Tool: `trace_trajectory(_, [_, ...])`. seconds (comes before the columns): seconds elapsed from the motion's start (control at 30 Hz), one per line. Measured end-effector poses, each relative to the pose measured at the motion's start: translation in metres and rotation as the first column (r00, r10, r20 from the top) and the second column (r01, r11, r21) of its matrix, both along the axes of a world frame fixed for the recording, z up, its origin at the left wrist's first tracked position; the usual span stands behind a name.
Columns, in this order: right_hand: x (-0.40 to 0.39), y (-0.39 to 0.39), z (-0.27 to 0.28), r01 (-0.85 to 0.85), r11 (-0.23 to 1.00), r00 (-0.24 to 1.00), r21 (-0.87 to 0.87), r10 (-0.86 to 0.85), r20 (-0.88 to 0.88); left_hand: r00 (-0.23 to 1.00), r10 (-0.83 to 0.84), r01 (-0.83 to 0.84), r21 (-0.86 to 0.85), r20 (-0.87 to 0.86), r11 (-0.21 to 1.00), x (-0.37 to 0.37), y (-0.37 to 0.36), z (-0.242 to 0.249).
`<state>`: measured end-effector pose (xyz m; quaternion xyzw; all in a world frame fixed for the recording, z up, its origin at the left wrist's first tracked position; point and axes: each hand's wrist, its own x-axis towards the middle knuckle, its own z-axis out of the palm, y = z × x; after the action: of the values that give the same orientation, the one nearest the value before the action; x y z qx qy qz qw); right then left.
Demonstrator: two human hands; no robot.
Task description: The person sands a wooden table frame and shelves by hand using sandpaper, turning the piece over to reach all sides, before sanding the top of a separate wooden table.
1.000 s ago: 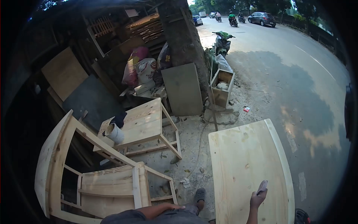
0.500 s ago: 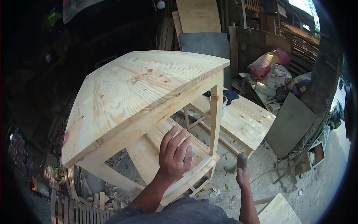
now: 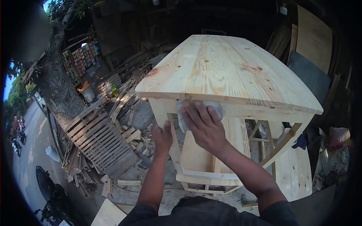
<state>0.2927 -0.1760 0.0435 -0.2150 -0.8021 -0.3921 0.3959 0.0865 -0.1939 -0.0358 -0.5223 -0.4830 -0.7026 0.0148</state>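
Note:
A bare pine table [image 3: 226,71] with a curved-edged top stands in front of me. My right hand [image 3: 205,130] presses a thin, pale sheet [image 3: 184,119] against the apron just below the near edge of the top. Its fingers lie over the sheet, and I cannot make out what the sheet is made of. At the near left table leg [image 3: 174,150] is my left hand [image 3: 162,137], thumb up against the wood and fingers curled and partly hidden.
A pale wooden piece [image 3: 205,158] stands under the table, and a low bench [image 3: 292,169] to its right. On the left are a slatted pallet [image 3: 102,139], wood offcuts [image 3: 132,135], a tree trunk [image 3: 60,86] and a motorcycle [image 3: 56,199]. Boards [image 3: 313,37] lean at the back right.
My view has swung left. My right hand has come up from low beside the bench to the apron, with the pale sheet now showing. My left hand has moved to the table leg.

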Motion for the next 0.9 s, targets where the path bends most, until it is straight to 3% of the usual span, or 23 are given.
trace_trajectory(0.07, [-0.009, -0.009, 0.031, -0.124, 0.982, 0.965, -0.142, 0.153, 0.214, 0.977, 0.176, -0.165, 0.089, -0.124, 0.982, 0.013, -0.002, 0.006])
trace_trajectory(0.17, [0.06, -0.008, 0.063, -0.077, 0.99, 0.901, -0.122, 0.121, 0.416, 0.976, 0.215, -0.214, 0.036, -0.037, 0.976, 0.029, -0.008, 0.016])
trace_trajectory(0.2, [0.099, -0.008, 0.071, -0.049, 0.986, 0.905, -0.161, 0.112, 0.41, 0.973, 0.229, -0.229, -0.009, -0.01, 0.973, 0.031, -0.011, 0.018])
trace_trajectory(0.27, [0.192, -0.01, 0.095, 0.136, 0.99, 0.852, -0.036, -0.098, 0.514, 0.974, 0.223, -0.22, -0.06, 0.038, 0.974, 0.035, -0.013, 0.021])
trace_trajectory(0.3, [0.235, -0.011, 0.103, 0.112, 0.991, 0.844, 0.071, -0.133, 0.519, 0.976, 0.208, -0.204, -0.07, 0.056, 0.976, 0.035, -0.012, 0.02])
trace_trajectory(0.4, [0.345, 0.013, 0.095, 0.158, 0.971, 0.78, 0.182, -0.236, 0.58, 0.981, 0.157, -0.142, -0.125, 0.116, 0.982, 0.028, -0.01, 0.017])
trace_trajectory(0.43, [0.348, 0.014, 0.092, 0.158, 0.968, 0.799, 0.194, -0.241, 0.551, 0.978, 0.141, -0.12, -0.139, 0.154, 0.983, 0.029, -0.011, 0.015])
trace_trajectory(0.53, [0.287, 0.009, 0.085, 0.111, 0.975, 0.856, 0.192, -0.191, 0.481, 0.963, 0.036, 0.006, -0.152, 0.268, 0.988, 0.035, -0.019, 0.022])
trace_trajectory(0.57, [0.243, 0.003, 0.087, 0.087, 0.981, 0.873, 0.172, -0.158, 0.462, 0.961, 0.085, -0.039, -0.177, 0.263, 0.983, 0.035, -0.018, 0.026])
trace_trajectory(0.63, [0.15, -0.007, 0.087, -0.023, 0.999, 0.891, -0.03, 0.034, 0.453, 0.963, 0.15, -0.095, -0.243, 0.222, 0.965, 0.038, -0.018, 0.024])
trace_trajectory(0.67, [0.103, 0.002, 0.075, -0.145, 0.988, 0.919, 0.048, 0.116, 0.377, 0.965, 0.15, -0.101, -0.225, 0.213, 0.969, 0.035, -0.015, 0.017])
trace_trajectory(0.7, [0.056, 0.006, 0.069, -0.261, 0.962, 0.906, -0.084, 0.274, 0.323, 0.969, 0.139, -0.097, -0.201, 0.205, 0.975, 0.032, -0.011, 0.012])
trace_trajectory(0.77, [-0.041, 0.012, 0.049, -0.522, 0.836, 0.837, -0.169, 0.541, 0.089, 0.974, 0.109, -0.086, -0.121, 0.198, 0.989, 0.037, -0.014, 0.016])
trace_trajectory(0.83, [-0.087, 0.004, 0.045, -0.498, 0.836, 0.852, -0.233, 0.521, 0.046, 0.988, 0.138, -0.141, -0.046, -0.062, 0.989, 0.014, -0.002, -0.01])
trace_trajectory(0.9, [-0.061, 0.01, 0.042, -0.443, 0.875, 0.887, -0.195, 0.459, 0.046, 0.97, 0.181, -0.179, 0.027, -0.159, 0.983, 0.018, -0.003, 0.0])
